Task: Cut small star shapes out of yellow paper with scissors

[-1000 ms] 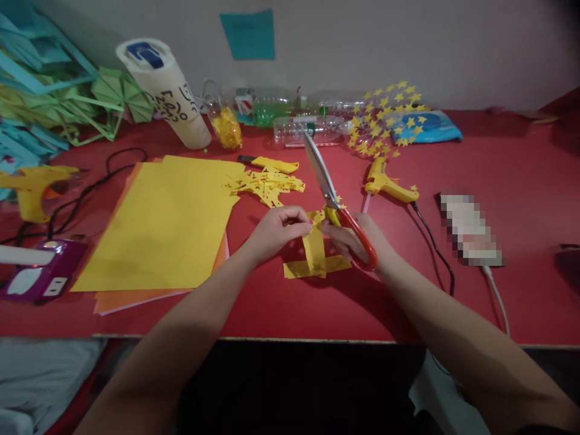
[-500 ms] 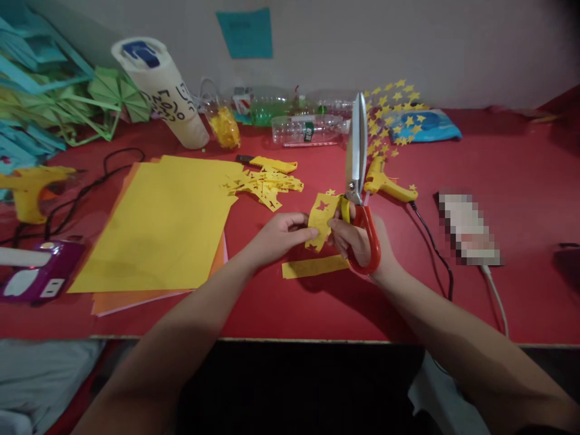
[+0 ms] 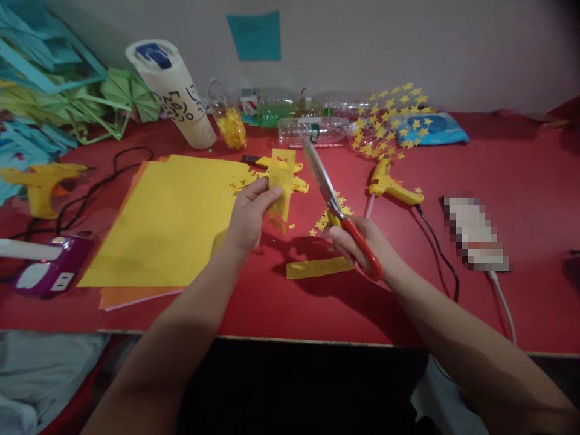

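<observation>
My left hand [image 3: 250, 212] pinches a yellow paper strip [image 3: 280, 184] with star-shaped holes, lifted above the red table [image 3: 281, 302]. My right hand [image 3: 362, 244] grips red-handled scissors [image 3: 333, 205], blades together and pointing up and to the left, apart from the strip. Several small yellow stars [image 3: 330, 216] lie on the table just beneath the scissors. A second yellow strip [image 3: 319, 267] lies flat below my right hand. Yellow paper sheets [image 3: 167, 217] are stacked at the left, touching my left wrist.
Yellow scraps [image 3: 272, 166] and a yellow-handled knife lie behind the strip. A yellow glue gun [image 3: 392, 184] with a black cord sits at the right, another [image 3: 40, 181] at far left. Bottles [image 3: 312, 128], a star-covered piece [image 3: 389, 118], a cream tube [image 3: 174, 93] and paper crafts line the back.
My left hand has carried the punched strip up and to the left, away from the scissors. The scissors tilted from upright to leaning left. Small stars now lie on the table.
</observation>
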### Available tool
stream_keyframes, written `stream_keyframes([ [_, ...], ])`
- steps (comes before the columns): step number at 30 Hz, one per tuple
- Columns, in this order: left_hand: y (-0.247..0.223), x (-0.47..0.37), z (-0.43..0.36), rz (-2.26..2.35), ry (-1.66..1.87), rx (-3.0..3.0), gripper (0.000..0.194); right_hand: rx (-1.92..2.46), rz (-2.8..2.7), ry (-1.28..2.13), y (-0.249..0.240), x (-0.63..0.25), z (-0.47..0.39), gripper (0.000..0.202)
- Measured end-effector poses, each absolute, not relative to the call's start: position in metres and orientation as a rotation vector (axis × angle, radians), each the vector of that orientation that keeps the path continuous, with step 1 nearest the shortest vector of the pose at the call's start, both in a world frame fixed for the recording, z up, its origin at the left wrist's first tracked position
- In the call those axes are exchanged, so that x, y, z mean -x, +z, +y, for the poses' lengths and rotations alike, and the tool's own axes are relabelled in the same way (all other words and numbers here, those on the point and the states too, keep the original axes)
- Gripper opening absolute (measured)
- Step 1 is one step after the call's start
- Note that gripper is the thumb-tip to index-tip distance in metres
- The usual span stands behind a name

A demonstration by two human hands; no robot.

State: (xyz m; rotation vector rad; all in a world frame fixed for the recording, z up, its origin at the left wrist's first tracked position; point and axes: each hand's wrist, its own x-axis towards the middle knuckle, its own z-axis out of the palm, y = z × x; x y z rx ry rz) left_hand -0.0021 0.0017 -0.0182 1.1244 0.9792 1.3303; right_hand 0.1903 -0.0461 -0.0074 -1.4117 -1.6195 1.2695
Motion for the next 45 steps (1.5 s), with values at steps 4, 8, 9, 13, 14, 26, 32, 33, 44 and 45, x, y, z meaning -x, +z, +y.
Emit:
stream_keyframes([
  [4,-0.007,0.004,0.005,1.087,1.534,-1.078,0.009,1.511,-1.811,1.186,-0.003,-0.19,-0.044,0.057],
  [8,-0.004,0.005,0.005,1.097,1.586,-1.087,0.014,1.547,-1.959,1.216,0.0,-0.19,-0.042,0.062],
  [9,-0.005,0.006,0.005,1.083,1.57,-1.095,0.013,1.546,-1.97,1.231,0.001,-0.189,-0.042,0.063],
  [13,-0.013,0.009,0.005,1.054,1.478,-1.143,0.007,1.515,-1.933,1.294,0.001,-0.187,-0.044,0.061],
  [14,-0.015,0.009,0.005,1.046,1.473,-1.153,0.005,1.505,-1.922,1.309,0.001,-0.187,-0.045,0.06],
  [26,-0.015,0.011,0.004,1.026,1.501,-1.176,0.006,1.383,-1.78,1.57,-0.008,-0.189,-0.049,0.048],
  [32,-0.016,0.01,0.004,1.038,1.489,-1.188,0.006,1.401,-1.74,1.561,-0.003,-0.186,-0.053,0.046],
  [33,-0.015,0.01,0.004,1.032,1.491,-1.185,0.006,1.407,-1.737,1.562,-0.001,-0.186,-0.053,0.046],
  [44,-0.01,0.01,0.003,1.067,1.457,-1.156,0.006,1.409,-1.729,1.541,-0.002,-0.186,-0.053,0.047],
  [45,-0.01,0.01,0.003,1.068,1.452,-1.156,0.006,1.4,-1.735,1.543,-0.004,-0.186,-0.053,0.047],
])
